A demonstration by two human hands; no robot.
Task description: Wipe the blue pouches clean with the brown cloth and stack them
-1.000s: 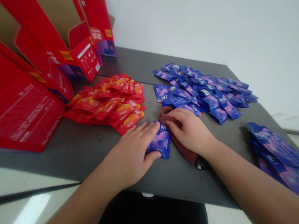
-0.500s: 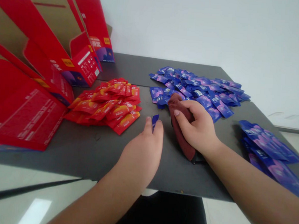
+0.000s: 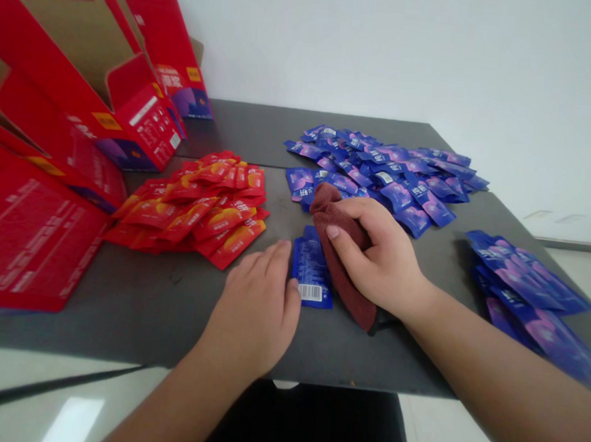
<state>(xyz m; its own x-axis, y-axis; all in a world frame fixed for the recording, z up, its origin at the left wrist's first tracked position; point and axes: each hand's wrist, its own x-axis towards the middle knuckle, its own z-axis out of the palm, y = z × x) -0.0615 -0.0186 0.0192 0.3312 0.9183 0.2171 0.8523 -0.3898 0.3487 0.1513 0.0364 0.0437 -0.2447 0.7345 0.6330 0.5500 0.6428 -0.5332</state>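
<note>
A blue sachet (image 3: 311, 268) lies back side up on the grey table (image 3: 189, 321), its barcode towards the near edge. My left hand (image 3: 258, 302) rests flat at the sachet's left edge, fingers stretched out and thumb slightly apart. My right hand (image 3: 388, 257) is wrapped round a folded brown cloth (image 3: 345, 267), which covers part of the sachet's right side. Behind the cloth spreads a heap of blue sachets (image 3: 393, 177). Left of my left hand is a pile of red sachets (image 3: 201, 205).
Open red cardboard boxes (image 3: 39, 232) stand along the left side. A stack of blue sachets (image 3: 532, 282) lies at the right, beside my right forearm. A white wall (image 3: 336, 50) rises behind the table. Something black lies below the near table edge.
The blue sachet, earlier mostly hidden by my left hand with only a tip showing, now lies in view on the table. My left hand has opened flat. The cloth has moved left over the sachet's edge.
</note>
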